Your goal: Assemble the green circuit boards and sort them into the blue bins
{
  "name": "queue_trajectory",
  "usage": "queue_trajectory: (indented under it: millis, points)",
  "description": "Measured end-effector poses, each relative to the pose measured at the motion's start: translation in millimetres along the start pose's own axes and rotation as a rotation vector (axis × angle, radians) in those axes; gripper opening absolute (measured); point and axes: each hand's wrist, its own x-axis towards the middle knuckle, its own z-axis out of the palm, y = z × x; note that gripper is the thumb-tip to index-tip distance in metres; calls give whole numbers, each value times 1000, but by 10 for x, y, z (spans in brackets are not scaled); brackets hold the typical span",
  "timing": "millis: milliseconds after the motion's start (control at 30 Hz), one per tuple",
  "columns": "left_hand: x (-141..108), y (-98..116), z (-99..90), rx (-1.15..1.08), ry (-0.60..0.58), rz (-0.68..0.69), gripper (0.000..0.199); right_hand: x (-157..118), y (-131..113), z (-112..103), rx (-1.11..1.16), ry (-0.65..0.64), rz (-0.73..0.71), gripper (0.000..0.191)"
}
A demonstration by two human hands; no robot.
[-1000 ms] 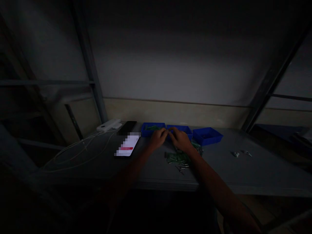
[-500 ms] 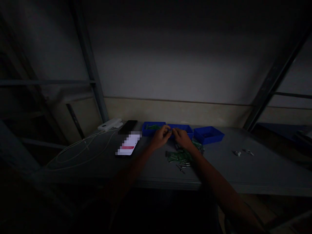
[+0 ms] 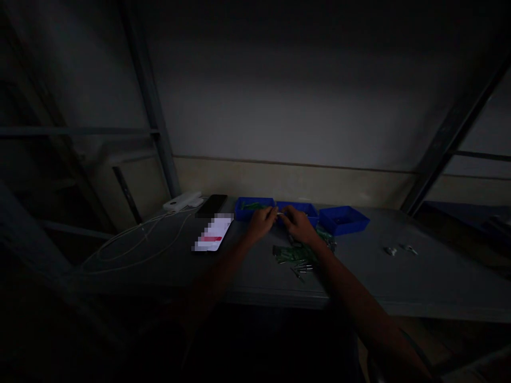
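My left hand (image 3: 262,222) and my right hand (image 3: 297,223) meet fingertip to fingertip in front of the middle blue bin (image 3: 312,211). Between them is a small, thin, light-coloured piece (image 3: 280,214), pinched from both sides; its kind is too small and dim to make out. Below my right hand lies a heap of green packets (image 3: 291,254), partly covered by my wrist. Several slim metal pins (image 3: 304,267) are scattered at its near side. The left blue bin (image 3: 241,214), behind my left hand, holds green pieces.
A third blue bin (image 3: 347,227) stands to the right. At the left are a lit phone (image 3: 213,231), a dark phone (image 3: 213,205), a white power strip (image 3: 181,201) and loose white cables (image 3: 120,259). Two small white pieces (image 3: 390,250) lie at the right.
My fingertips have drawn slightly apart, and a thin light piece now shows between them. The whole view has shifted a little; the heap and bins stay as they were.
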Motion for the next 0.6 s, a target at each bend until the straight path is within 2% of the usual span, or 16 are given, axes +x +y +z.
queue_trajectory:
  millis: [167, 267, 400, 600]
  points:
    - [-11, 17, -4, -88, -33, 60, 21, 23, 23, -10, -70, 33, 89, 35]
    - [-19, 13, -4, -106, -45, 104, 19, 30, 35, -5, -54, 40, 107, 37]
    - [-11, 6, -12, -99, -29, 90, 16, 17, 28, 3, 24, 45, 94, 32]
    - [2, 34, -39, -45, 21, 17, 29, 11, 43, 12, 121, 84, 5, 24]
